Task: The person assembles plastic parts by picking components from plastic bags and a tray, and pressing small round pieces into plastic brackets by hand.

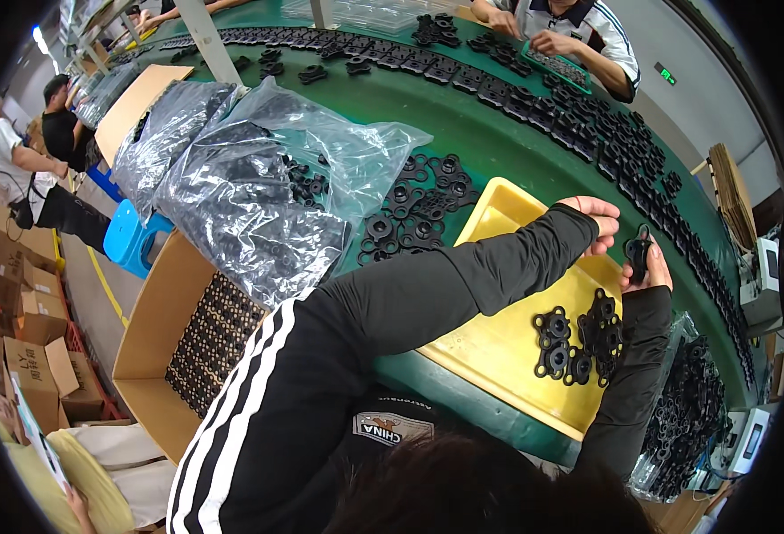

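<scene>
- My right hand point(648, 267) is closed around a black rubber part point(638, 253), held up over the far edge of the yellow tray point(499, 347).
- My left hand point(598, 222) pinches that same part from the other side.
- More black parts point(579, 338) are piled in the tray, on the green table point(481, 142).

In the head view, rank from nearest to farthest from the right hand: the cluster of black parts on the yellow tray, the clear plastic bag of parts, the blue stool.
From the right hand:
1. Black parts, on the yellow tray just below it.
2. Clear plastic bag, mid-table, to the left.
3. Blue stool, on the floor, far left.
</scene>
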